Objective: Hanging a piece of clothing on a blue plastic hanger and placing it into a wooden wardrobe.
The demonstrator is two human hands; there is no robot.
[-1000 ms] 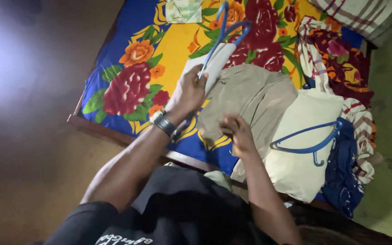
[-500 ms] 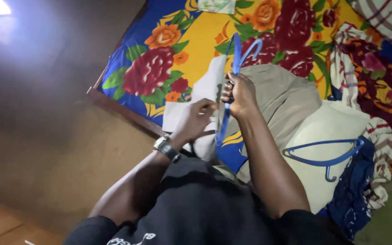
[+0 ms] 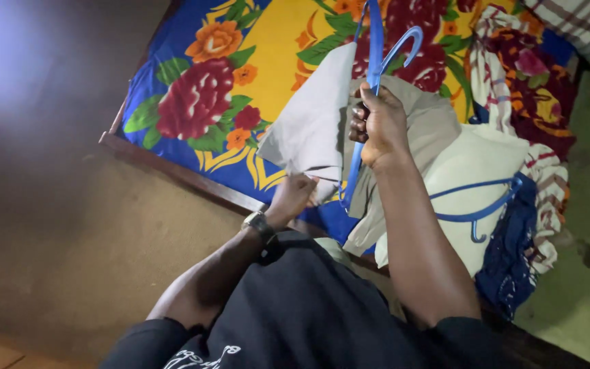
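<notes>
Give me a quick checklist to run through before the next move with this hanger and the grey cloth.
1. Right hand grips the blue hanger near its neck: ok.
2. Left hand has the lower edge of the grey cloth: ok.
3. Cloth seated on the hanger's shoulders: cannot tell, it hangs to one side and the hanger is seen edge-on.
4. Hook free of other fabric: ok, it stands clear above the flowered bedsheet.
5. Cloth apart from the beige garment on the bed: cannot tell, they overlap in view.
6. Second blue hanger out of the way: ok, it lies on the cream cloth to the right.
</notes>
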